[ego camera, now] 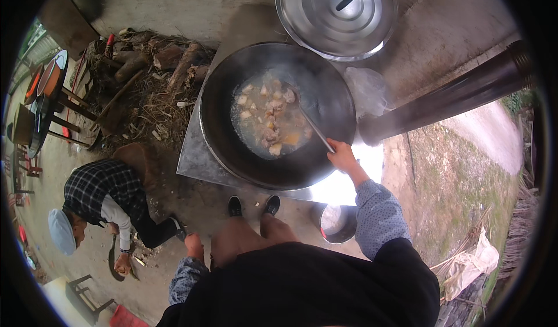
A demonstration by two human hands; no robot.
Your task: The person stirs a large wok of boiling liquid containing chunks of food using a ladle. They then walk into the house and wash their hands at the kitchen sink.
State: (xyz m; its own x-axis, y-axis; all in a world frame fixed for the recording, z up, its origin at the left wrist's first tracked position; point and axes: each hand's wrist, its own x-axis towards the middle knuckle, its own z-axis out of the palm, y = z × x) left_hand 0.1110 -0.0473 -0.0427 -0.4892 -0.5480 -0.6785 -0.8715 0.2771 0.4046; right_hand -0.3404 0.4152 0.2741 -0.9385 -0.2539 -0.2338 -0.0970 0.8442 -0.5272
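Observation:
My right hand [342,154] grips the handle of a metal ladle [314,129] over the near right rim of a large black wok [324,91]. The ladle's head sits in the broth, among chunks of meat [270,136] and pale and yellow pieces. Steam rises from the wok. My left hand [194,245] hangs low by my left side, its fingers curled, with nothing visible in it. The wok is set into a metal-topped stove [194,159].
A stovepipe [449,94] slants up at the right; a metal lid [320,20] leans behind the wok. Firewood [174,63] lies left of the stove. A pot [345,229] stands near my feet. At left, a bent-over person [104,196] holds a curved blade [114,261].

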